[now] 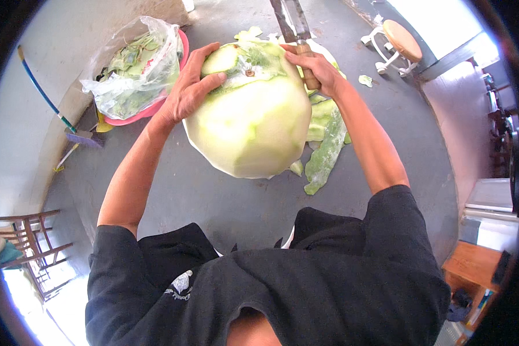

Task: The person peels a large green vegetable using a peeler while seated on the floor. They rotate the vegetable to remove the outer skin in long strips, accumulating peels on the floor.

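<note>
A large, mostly peeled winter melon (pixel 251 125) stands before me, pale green to white. Green skin with a whitish bloom remains around the brown stem scar at its top. My left hand (pixel 194 84) rests spread on the melon's upper left side, with the thumb near the peeled edge. In my right hand (pixel 318 69) is the wooden handle of a wide-bladed knife (pixel 295 21), its blade pointing away from me. Fingers of that same hand touch the melon's upper right side. Strips of green peel (pixel 326 151) lie on the floor to the melon's right and partly behind it.
A pink basin (pixel 145 113) lined with a clear plastic bag (pixel 125 104) holds peelings at the left. Beside it a broom (pixel 47 97) leans on the wall. A wheeled stool (pixel 400 41) stands at the far right. Wooden furniture (pixel 473 264) is at the lower right.
</note>
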`<state>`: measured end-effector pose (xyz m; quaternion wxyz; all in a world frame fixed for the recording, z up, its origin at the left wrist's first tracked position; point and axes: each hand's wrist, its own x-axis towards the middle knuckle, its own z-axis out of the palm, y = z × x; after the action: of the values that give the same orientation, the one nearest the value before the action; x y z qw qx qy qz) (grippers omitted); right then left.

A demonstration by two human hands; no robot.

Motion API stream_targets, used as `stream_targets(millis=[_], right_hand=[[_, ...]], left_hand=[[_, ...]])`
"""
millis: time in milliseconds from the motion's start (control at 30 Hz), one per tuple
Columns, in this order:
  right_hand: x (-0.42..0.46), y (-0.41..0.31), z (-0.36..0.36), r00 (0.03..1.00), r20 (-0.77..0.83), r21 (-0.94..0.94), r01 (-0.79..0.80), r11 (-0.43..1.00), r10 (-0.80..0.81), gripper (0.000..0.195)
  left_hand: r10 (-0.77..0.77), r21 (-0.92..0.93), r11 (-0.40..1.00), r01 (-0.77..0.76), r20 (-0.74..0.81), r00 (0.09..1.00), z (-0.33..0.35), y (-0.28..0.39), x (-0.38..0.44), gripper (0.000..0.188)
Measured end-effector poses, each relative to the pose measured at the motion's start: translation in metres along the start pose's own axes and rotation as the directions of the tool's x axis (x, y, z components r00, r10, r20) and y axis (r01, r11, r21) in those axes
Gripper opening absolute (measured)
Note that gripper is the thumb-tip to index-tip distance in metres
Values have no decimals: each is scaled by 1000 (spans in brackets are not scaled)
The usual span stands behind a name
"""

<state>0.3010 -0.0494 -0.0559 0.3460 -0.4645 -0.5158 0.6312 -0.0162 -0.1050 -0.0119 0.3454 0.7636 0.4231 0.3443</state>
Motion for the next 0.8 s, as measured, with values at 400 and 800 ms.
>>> stream_targets(millis=[400, 800], right_hand=[[-114, 31, 20, 868, -399, -432, 108, 895, -297, 39], [-116, 46, 11, 722, -8, -885, 317, 342, -692, 20]], left_hand=[[-74, -79, 991, 109, 359, 930, -16, 6, 45, 83], [-22, -104, 994, 43, 188, 982, -11, 33, 2, 108]])
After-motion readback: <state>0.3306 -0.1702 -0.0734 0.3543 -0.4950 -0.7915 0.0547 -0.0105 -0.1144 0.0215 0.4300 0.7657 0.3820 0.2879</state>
